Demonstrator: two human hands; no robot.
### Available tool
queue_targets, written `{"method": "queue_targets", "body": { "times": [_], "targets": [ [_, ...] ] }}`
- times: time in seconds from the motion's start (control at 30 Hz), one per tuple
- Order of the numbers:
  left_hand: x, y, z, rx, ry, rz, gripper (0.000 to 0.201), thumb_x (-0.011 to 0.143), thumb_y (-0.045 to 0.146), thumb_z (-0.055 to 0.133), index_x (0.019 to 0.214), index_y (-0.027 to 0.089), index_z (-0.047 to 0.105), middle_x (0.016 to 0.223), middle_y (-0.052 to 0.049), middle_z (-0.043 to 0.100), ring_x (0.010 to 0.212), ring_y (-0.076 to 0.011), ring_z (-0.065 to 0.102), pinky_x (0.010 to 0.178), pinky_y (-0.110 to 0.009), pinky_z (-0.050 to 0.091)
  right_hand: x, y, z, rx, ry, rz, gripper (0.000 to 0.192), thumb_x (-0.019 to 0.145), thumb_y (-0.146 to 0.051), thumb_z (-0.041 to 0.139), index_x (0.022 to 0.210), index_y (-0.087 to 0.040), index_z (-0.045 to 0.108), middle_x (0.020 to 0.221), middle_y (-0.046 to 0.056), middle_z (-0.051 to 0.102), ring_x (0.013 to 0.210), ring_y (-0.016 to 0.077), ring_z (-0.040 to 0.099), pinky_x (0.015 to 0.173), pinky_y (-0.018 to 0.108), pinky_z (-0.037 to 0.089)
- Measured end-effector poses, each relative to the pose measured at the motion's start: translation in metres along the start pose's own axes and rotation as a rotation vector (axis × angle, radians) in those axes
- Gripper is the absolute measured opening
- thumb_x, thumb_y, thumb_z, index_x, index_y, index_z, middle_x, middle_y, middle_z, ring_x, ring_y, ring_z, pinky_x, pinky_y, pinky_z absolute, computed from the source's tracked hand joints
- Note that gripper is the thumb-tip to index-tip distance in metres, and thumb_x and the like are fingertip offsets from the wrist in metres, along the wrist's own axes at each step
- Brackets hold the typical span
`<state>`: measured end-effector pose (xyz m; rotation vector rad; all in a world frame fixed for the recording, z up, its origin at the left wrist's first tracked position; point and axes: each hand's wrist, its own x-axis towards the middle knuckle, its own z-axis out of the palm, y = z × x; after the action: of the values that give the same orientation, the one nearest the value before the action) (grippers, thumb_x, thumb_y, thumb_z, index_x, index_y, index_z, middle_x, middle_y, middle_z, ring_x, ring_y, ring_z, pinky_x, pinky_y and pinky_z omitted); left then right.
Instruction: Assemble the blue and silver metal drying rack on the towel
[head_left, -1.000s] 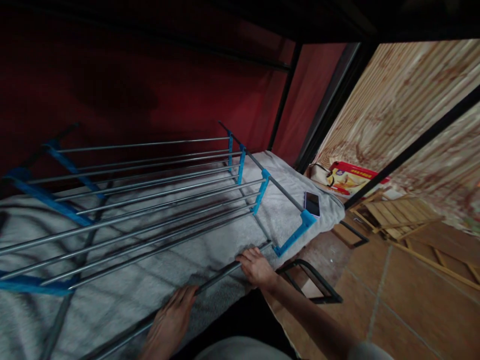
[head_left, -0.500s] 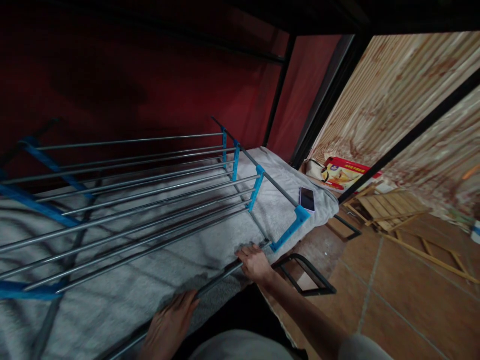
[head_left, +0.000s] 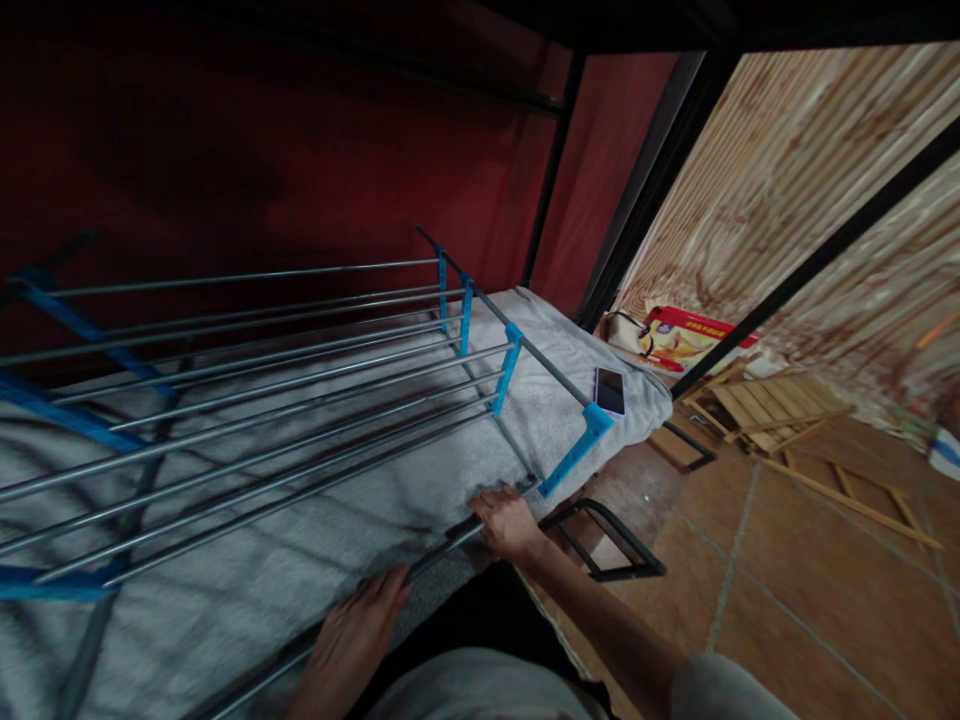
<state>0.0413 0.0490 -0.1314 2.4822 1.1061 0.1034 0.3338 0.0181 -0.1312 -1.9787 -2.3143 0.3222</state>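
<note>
A drying rack with metal rods and blue plastic brackets (head_left: 506, 372) stands on a grey blanket (head_left: 420, 480). Along its near side runs a metal tube (head_left: 444, 550), close to my body. My right hand (head_left: 506, 522) is closed around this tube near the rack's right end, below the last blue bracket (head_left: 576, 450). Farther left on the same tube, my left hand (head_left: 360, 625) lies over it with fingers bent round; its fingertips are partly hidden. The blanket lies beneath both hands.
A phone (head_left: 610, 391) rests on the blanket's right end. Dark frame posts (head_left: 553, 170) rise behind and right. On the tiled floor are a red and yellow box (head_left: 697, 343), wooden slatted pieces (head_left: 780, 408) and a black metal loop (head_left: 619, 540) beside the bed edge.
My left hand has slid slightly right along the tube, toward my right hand. My right hand keeps its place on it. The view has shifted a little.
</note>
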Motion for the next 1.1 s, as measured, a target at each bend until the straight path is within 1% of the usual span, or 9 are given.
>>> {"method": "queue_targets", "body": {
  "times": [0.13, 0.27, 0.43, 0.6, 0.7, 0.8, 0.97, 1.1],
  "targets": [
    [0.000, 0.006, -0.004, -0.005, -0.026, -0.002, 0.049, 0.107, 0.032, 0.029, 0.127, 0.022, 0.072, 0.117, -0.009, 0.081, 0.103, -0.0233, 0.079, 0.089, -0.034, 0.062, 0.000, 0.000, -0.003, 0.009, -0.025, -0.012, 0.028, 0.092, -0.022, 0.060, 0.120, -0.020, 0.065, 0.117, 0.010, 0.072, 0.101, 0.0251, 0.066, 0.101, 0.040, 0.045],
    [-0.003, 0.007, -0.006, 0.017, -0.019, -0.019, 0.050, 0.107, 0.032, 0.029, 0.128, 0.022, 0.072, 0.119, -0.010, 0.081, 0.099, -0.0239, 0.080, 0.086, -0.034, 0.063, 0.002, -0.002, -0.004, 0.014, -0.024, -0.021, 0.025, 0.092, -0.019, 0.059, 0.115, -0.019, 0.066, 0.113, 0.009, 0.072, 0.101, 0.0249, 0.066, 0.102, 0.040, 0.045],
    [-0.006, 0.002, -0.009, -0.020, -0.016, -0.021, 0.049, 0.106, 0.037, 0.032, 0.132, 0.024, 0.072, 0.122, -0.009, 0.080, 0.100, -0.0240, 0.080, 0.087, -0.034, 0.063, 0.002, -0.005, 0.004, 0.014, 0.051, -0.058, 0.023, 0.092, -0.018, 0.059, 0.113, -0.020, 0.067, 0.108, 0.008, 0.073, 0.096, 0.0234, 0.066, 0.099, 0.038, 0.046],
    [-0.005, 0.004, -0.013, -0.049, -0.080, -0.057, 0.052, 0.105, 0.040, 0.030, 0.131, 0.022, 0.072, 0.123, -0.009, 0.080, 0.104, -0.0265, 0.079, 0.091, -0.038, 0.063, -0.003, -0.006, 0.009, 0.038, 0.099, -0.058, 0.022, 0.093, -0.021, 0.060, 0.113, -0.020, 0.068, 0.104, 0.009, 0.074, 0.092, 0.0235, 0.066, 0.098, 0.040, 0.046],
    [-0.003, 0.006, -0.013, -0.052, -0.074, -0.056, 0.051, 0.105, 0.041, 0.031, 0.130, 0.024, 0.073, 0.123, -0.008, 0.080, 0.103, -0.0254, 0.079, 0.090, -0.037, 0.063, -0.004, -0.006, 0.007, 0.044, 0.094, -0.045, 0.023, 0.092, -0.020, 0.060, 0.113, -0.020, 0.068, 0.105, 0.009, 0.074, 0.093, 0.0237, 0.066, 0.100, 0.040, 0.045],
    [-0.002, 0.007, -0.013, -0.045, -0.083, -0.054, 0.050, 0.104, 0.038, 0.032, 0.130, 0.025, 0.073, 0.123, -0.008, 0.080, 0.103, -0.0246, 0.079, 0.089, -0.035, 0.062, -0.005, -0.006, 0.007, 0.053, 0.086, -0.035, 0.022, 0.091, -0.020, 0.061, 0.112, -0.020, 0.068, 0.105, 0.008, 0.074, 0.093, 0.0236, 0.066, 0.098, 0.038, 0.045],
    [-0.002, 0.013, -0.017, -0.045, -0.102, -0.060, 0.048, 0.104, 0.033, 0.033, 0.131, 0.026, 0.073, 0.123, -0.008, 0.080, 0.102, -0.0243, 0.079, 0.091, -0.035, 0.062, -0.008, -0.004, 0.011, 0.054, 0.100, -0.025, 0.022, 0.094, -0.022, 0.060, 0.115, -0.020, 0.068, 0.104, 0.008, 0.074, 0.093, 0.0233, 0.066, 0.096, 0.038, 0.045],
    [0.000, 0.016, -0.019, -0.039, -0.134, -0.077, 0.050, 0.104, 0.034, 0.033, 0.132, 0.023, 0.072, 0.125, -0.010, 0.079, 0.104, -0.0259, 0.079, 0.093, -0.038, 0.061, -0.010, -0.002, 0.010, 0.078, 0.073, -0.027, 0.025, 0.096, -0.026, 0.060, 0.119, -0.019, 0.068, 0.110, 0.010, 0.074, 0.096, 0.0243, 0.067, 0.097, 0.039, 0.045]
  ]
}}
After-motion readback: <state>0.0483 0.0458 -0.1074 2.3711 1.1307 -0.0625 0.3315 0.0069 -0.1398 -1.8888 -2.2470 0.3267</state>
